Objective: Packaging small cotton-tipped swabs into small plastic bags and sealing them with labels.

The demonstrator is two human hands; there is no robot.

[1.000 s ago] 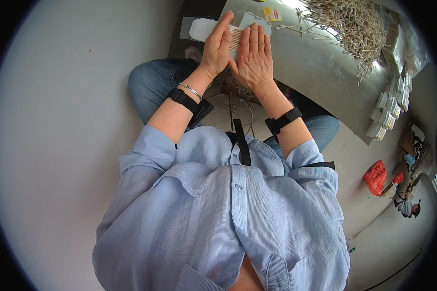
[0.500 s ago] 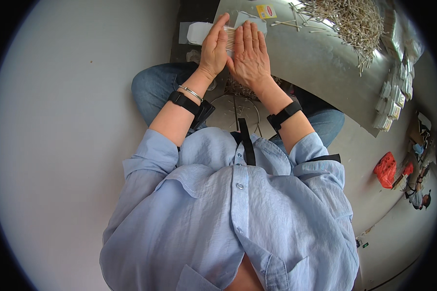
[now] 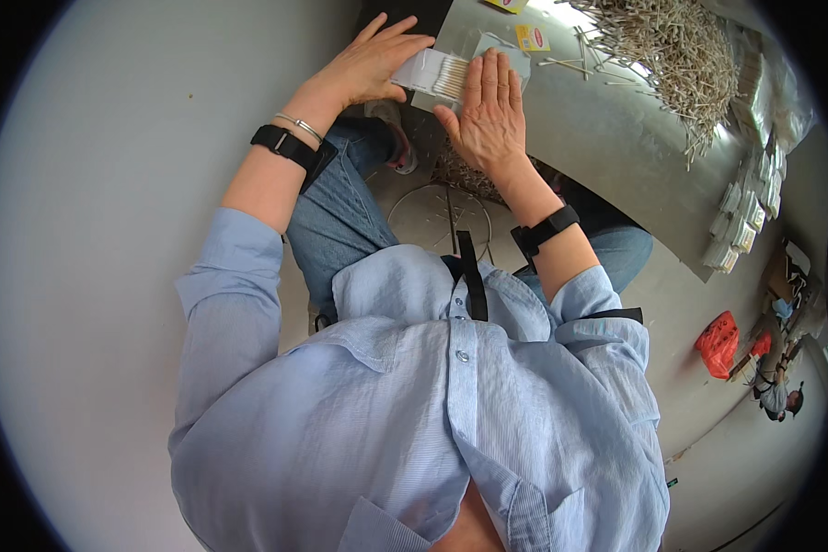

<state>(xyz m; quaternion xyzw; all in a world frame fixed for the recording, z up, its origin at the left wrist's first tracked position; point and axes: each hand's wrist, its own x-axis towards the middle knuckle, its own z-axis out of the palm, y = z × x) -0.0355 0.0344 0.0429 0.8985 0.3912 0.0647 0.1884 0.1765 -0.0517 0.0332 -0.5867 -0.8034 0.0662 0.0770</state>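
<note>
At the near left corner of the metal table lies a row of cotton swabs (image 3: 450, 77), side by side on a white wrapper (image 3: 418, 70). My right hand (image 3: 490, 120) rests flat over the right end of the swabs, fingers stretched out. To their left is my left hand (image 3: 363, 69), its fingers spread, with the fingertips and thumb by the wrapper's left end; it grips nothing that I can see. A pale square piece (image 3: 515, 53) sticks out beyond my right fingers, partly covered by them. A small yellow and red card (image 3: 532, 38) lies just past it.
A large heap of loose cotton swabs (image 3: 676, 69) covers the table's far right. Several small filled packs (image 3: 736, 221) are stacked along the right edge of the metal table (image 3: 616, 152). A pale wall (image 3: 156, 230) stands at left. A red bag (image 3: 718, 345) is on the floor.
My left hand has moved left, away from my right hand, and its fingers have spread. More of the swabs and wrapper shows. My right hand stays flat on the swabs.
</note>
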